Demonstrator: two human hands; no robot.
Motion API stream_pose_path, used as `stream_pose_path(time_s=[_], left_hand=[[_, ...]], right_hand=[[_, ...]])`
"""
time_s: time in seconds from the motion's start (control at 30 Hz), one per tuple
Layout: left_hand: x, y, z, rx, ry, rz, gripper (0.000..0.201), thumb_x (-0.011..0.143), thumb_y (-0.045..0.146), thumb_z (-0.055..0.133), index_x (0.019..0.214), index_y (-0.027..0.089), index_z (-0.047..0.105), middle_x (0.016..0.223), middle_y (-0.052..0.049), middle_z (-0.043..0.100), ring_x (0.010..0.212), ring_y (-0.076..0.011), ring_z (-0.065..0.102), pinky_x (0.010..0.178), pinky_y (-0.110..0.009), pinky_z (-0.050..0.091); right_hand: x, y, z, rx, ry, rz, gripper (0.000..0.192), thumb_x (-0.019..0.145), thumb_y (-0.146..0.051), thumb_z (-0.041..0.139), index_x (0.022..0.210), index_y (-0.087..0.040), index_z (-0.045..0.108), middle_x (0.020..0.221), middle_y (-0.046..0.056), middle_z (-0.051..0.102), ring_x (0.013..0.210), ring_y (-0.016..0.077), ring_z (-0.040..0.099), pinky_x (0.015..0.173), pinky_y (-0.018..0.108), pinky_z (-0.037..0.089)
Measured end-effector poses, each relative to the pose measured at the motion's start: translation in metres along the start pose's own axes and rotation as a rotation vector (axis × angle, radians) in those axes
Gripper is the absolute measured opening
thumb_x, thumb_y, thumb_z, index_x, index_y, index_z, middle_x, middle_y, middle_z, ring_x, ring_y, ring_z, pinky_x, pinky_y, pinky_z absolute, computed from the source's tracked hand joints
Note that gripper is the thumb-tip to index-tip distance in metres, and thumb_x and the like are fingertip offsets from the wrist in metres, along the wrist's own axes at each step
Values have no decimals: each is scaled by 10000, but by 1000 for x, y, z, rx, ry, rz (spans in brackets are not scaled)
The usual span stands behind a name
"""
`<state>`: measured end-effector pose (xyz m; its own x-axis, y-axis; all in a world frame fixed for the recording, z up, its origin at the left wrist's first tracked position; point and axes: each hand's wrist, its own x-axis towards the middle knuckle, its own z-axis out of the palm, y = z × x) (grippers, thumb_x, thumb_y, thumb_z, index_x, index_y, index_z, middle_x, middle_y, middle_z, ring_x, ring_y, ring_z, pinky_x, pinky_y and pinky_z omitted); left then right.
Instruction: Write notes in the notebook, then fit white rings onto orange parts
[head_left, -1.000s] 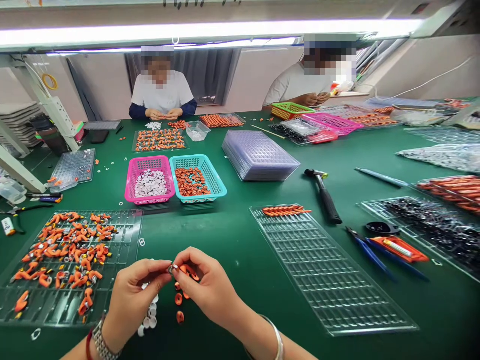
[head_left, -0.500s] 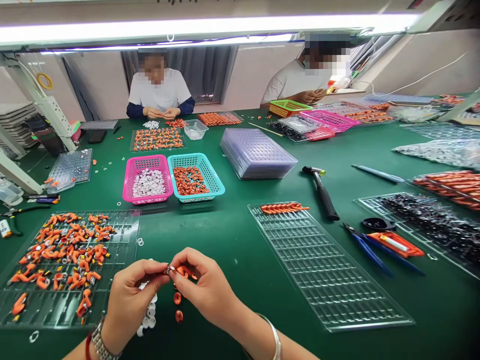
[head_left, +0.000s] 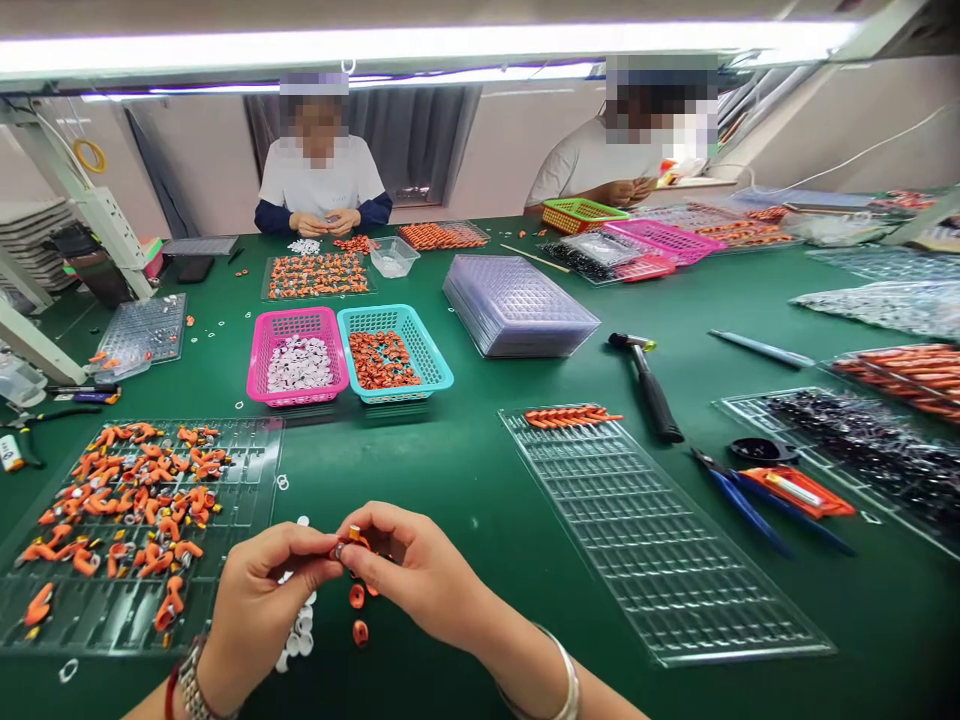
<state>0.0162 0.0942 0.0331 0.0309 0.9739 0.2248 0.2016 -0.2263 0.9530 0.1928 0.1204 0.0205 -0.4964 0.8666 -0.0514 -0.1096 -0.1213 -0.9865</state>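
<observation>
Left hand (head_left: 259, 592), right hand (head_left: 426, 572): pinched on a small orange, yellow-tipped piece (head_left: 359, 537), near edge of green table (head_left: 442, 470)
Piece: fitting, it seems; wants steady fingertips

1 head-worn cam, facing fwd & dn across green tbl (head_left: 427, 460); hands (head_left: 420, 575) v. close.

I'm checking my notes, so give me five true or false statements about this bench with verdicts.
The left hand and right hand meet around a small part. True.
The pink basket beside the turquoise basket holds white pieces. True.
The hammer lies on the stacked clear trays. False: it lies on the green tabletop.
The turquoise basket holds black pieces. False: it holds orange pieces.
The long clear tray has a row of orange parts at its far end. True.
</observation>
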Motion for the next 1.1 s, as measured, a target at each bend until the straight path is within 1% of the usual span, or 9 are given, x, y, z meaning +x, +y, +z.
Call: stream_pose_path(time_s=[0.2,0.33,0.47,0.63,0.77,0.83,0.97,1.1], left_hand=[[0,-1,1,-38,5,-7,250,682,65,765,785,289,809,687,26,775,605,-139,713,587,-162,579],[-5,-3,3,-53,15,-13,269,678,54,769,779,301,805,687,40,769,607,-127,706,592,-152,575],[-7,-1,4,-102,40,-33,271,657,45,779,745,301,805,685,43,759,607,-123,695,573,-143,568],[-1,0,1,-164,4,-127,249,649,61,782,753,283,821,695,12,777,632,-141,713,603,-151,578],[4,-1,0,-204,-34,-190,192,687,123,782,788,283,819,707,-8,790,619,-162,728,584,-190,594],[5,-3,1,-221,-49,-205,170,705,149,781,802,286,812,730,-11,792,642,-169,729,600,-211,599],[5,-6,2,-216,-52,-186,138,712,166,790,808,264,807,740,-4,741,675,-141,685,620,-176,567],[5,-6,3,-203,-62,-105,111,732,192,782,818,258,807,730,6,640,665,-130,644,598,-177,552]], right_hand=[[1,1,0,69,-25,45,292,814,-434,683,840,-158,591,695,-22,552,612,117,505,598,284,466],[-1,0,2,84,-30,70,320,806,-456,685,828,-160,564,691,-31,535,608,109,482,590,274,420],[-2,-3,6,107,-13,97,386,760,-505,718,802,-159,551,684,-36,530,603,98,457,574,257,375],[-1,-5,7,215,3,137,460,681,-556,776,787,-164,560,682,-38,549,583,101,503,567,260,411],[1,-7,4,266,-15,143,437,684,-533,784,818,-160,599,690,-37,567,608,108,549,581,251,413],[2,-8,3,265,-21,152,439,685,-534,779,829,-155,611,689,-33,573,610,113,563,577,249,407],[2,-8,3,257,-12,158,442,687,-549,765,806,-151,615,670,-35,564,592,113,557,572,253,401],[2,-9,5,251,-23,185,458,673,-575,756,776,-152,613,645,-33,566,585,112,540,589,264,400]])
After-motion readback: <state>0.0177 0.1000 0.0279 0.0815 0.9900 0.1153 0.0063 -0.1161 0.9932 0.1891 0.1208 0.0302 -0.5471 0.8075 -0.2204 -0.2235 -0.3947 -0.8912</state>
